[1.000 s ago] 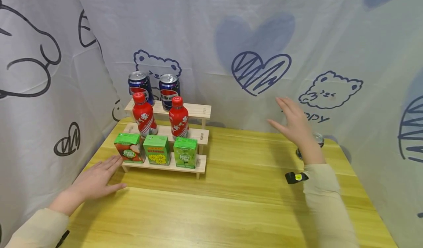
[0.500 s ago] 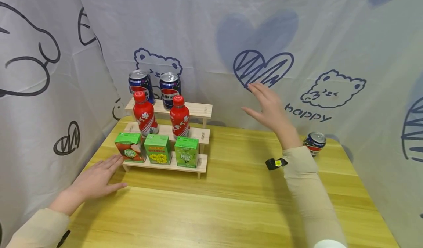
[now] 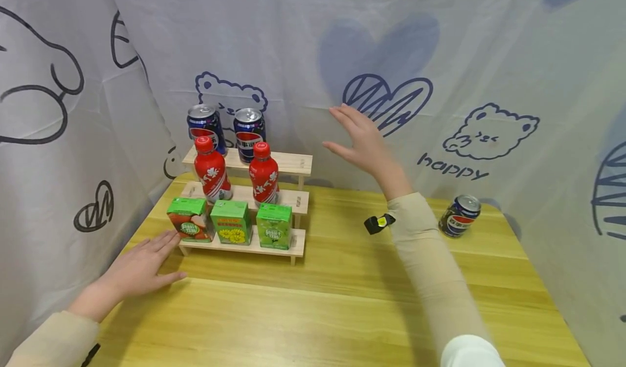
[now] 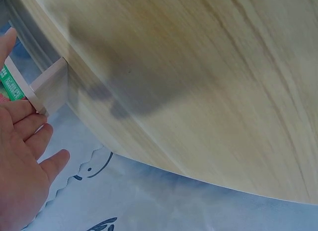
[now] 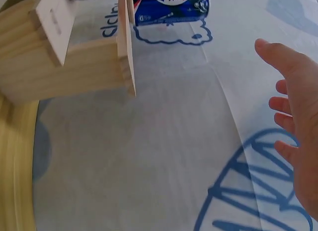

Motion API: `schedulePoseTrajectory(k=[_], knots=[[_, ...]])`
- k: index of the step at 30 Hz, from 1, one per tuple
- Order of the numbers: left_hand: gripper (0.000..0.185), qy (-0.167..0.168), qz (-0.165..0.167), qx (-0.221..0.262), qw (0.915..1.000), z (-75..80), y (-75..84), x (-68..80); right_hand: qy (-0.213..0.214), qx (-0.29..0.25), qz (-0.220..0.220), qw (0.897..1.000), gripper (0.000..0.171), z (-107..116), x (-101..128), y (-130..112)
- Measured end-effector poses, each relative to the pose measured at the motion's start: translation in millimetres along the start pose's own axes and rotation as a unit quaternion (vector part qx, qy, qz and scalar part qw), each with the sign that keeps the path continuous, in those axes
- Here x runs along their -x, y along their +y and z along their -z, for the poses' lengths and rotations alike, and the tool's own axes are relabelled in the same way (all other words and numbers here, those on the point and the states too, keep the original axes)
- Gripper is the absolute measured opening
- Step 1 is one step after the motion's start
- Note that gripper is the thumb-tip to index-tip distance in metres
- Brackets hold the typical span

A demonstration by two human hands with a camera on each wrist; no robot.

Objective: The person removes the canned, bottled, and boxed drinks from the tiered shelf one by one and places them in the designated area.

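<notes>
**Three-tier wooden rack (image 3: 302, 164) stands on the left of the tabletop (image 3: 274, 318)**

Nearest, the person's left hand (image 3: 139, 269) lies low at the rack's left end, fingers extended and thumb apart. Its fingertips meet the end of the bottom shelf in view; actual contact cannot be told.

On that shelf stand three small drink cartons in a row: a red-fronted carton (image 3: 189, 226) by the left hand, a carton with yellow flowers (image 3: 232, 224) in the middle and an all-green carton (image 3: 275, 230) on the right.

Behind them, on the middle shelf, two red-capped bottles stand apart, a left bottle (image 3: 212, 172) and a right bottle (image 3: 264, 179).

The right hand (image 3: 361, 143) hangs in the air to the right of the rack, fingers straight and thumb spread. A black device (image 3: 377, 224) shows at its wrist. Farther right, a lone Pepsi can (image 3: 459, 216) stands on the tabletop.

On the top shelf, a left Pepsi can (image 3: 205, 126) and a right Pepsi can (image 3: 250, 137) stand side by side, before a pale curtain (image 3: 293, 46) printed with hearts and bears.
</notes>
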State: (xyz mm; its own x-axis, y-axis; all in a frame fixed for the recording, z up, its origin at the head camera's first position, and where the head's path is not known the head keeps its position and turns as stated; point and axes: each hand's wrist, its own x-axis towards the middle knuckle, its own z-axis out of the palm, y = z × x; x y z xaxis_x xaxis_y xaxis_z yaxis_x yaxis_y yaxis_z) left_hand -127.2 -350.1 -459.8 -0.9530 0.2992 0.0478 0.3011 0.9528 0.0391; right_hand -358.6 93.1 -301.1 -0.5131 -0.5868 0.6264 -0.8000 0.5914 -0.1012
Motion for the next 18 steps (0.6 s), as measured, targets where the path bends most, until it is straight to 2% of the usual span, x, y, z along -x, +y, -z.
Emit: schedulePoseTrajectory(k=[7,13,18], knots=[[0.092,0.001,0.002,-0.003,1.0000,-0.9,-0.1,-0.1,-0.038,-0.012,-0.014,0.999,0.071,-16.3,-24.7,-11.5],[0.091,0.001,0.003,-0.008,1.0000,-1.8,0.4,0.0,-0.083,-0.038,-0.053,0.994,0.072,-27.5,-44.7,-22.6],[0.092,0.005,0.005,-0.008,0.9999,-1.7,0.8,0.2,-0.112,-0.040,-0.065,0.991,0.072,-37.5,-63.4,-33.1]])
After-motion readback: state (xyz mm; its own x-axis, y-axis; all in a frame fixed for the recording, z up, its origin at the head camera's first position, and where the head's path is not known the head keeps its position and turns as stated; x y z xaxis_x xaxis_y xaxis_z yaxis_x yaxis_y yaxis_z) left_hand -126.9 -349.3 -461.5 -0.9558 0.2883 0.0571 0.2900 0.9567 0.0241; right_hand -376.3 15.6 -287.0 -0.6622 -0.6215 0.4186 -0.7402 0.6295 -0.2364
